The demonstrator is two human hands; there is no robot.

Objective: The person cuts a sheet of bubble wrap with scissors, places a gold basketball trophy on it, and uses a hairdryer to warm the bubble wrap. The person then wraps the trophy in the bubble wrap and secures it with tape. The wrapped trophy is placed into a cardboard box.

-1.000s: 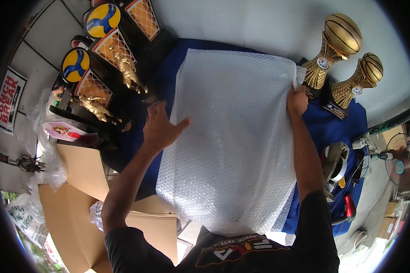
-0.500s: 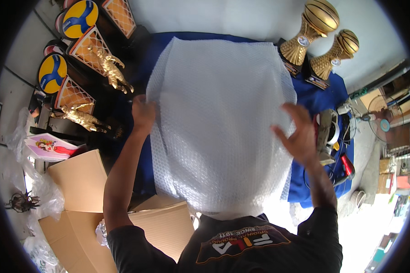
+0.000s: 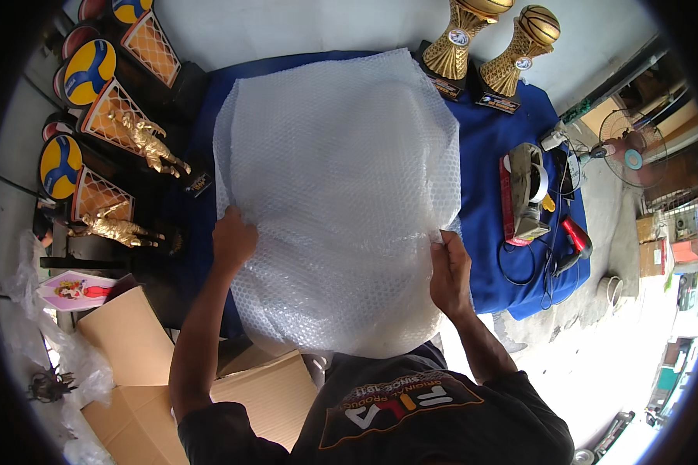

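Note:
A large clear sheet of bubble wrap [image 3: 337, 194] lies spread over a table with a blue cloth [image 3: 492, 155]. My left hand [image 3: 233, 242] rests on the sheet's left edge, fingers curled over it. My right hand [image 3: 450, 271] pinches the sheet's right edge near the table's front. The near end of the sheet hangs over the table edge toward my body.
Two gold ball-topped trophies [image 3: 485, 46] stand at the table's far right. Several volleyball trophies with gold figures [image 3: 124, 147] stand at the left. A tape dispenser [image 3: 527, 190], cables and a red-handled tool [image 3: 574, 236] lie at the right. Cardboard boxes [image 3: 132, 364] sit lower left.
Both hands have come back along the sheet from its far corners to its near side edges. The sheet now lies flatter over the table.

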